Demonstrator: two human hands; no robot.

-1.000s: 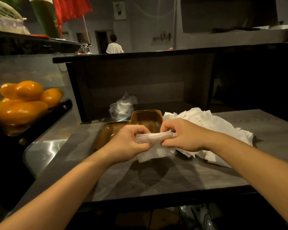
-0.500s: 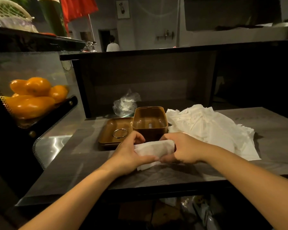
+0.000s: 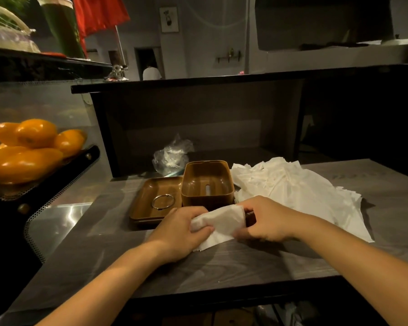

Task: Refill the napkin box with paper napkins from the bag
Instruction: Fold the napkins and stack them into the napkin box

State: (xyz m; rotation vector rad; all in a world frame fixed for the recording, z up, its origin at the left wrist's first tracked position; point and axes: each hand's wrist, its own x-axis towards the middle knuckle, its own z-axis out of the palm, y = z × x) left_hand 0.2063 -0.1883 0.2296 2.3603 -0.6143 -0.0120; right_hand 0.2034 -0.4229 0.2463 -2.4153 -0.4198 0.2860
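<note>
Both bare forearms reach forward and meet in the middle. The left hand has its fingers curled with the thumb pressing on top; the right hand pinches with curled fingers, knuckles up.
</note>
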